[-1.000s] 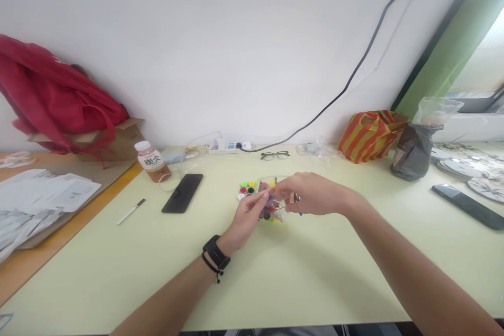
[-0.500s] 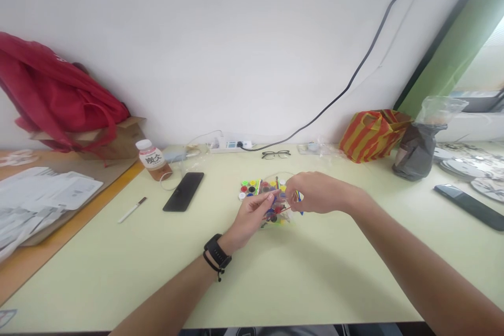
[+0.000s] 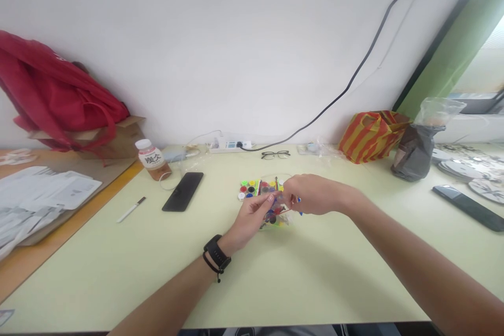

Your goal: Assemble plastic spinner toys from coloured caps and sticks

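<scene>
A small clear packet of coloured paint pots and thin brushes is held just above the pale green table. My left hand, with a black watch on the wrist, pinches the packet's near left edge. My right hand is closed on its right side, fingers pinched at the top. A strip of round paint pots in green, yellow, red, black and blue shows just left of the hands, and I cannot tell if it lies on the table.
A black phone, a white pen and a drink bottle lie to the left. Glasses and a power strip are by the wall. A striped bag and a second phone sit right. Papers lie far left.
My right hand drew back to the right off the packet's top and then settled closer again. My left hand has barely moved.
</scene>
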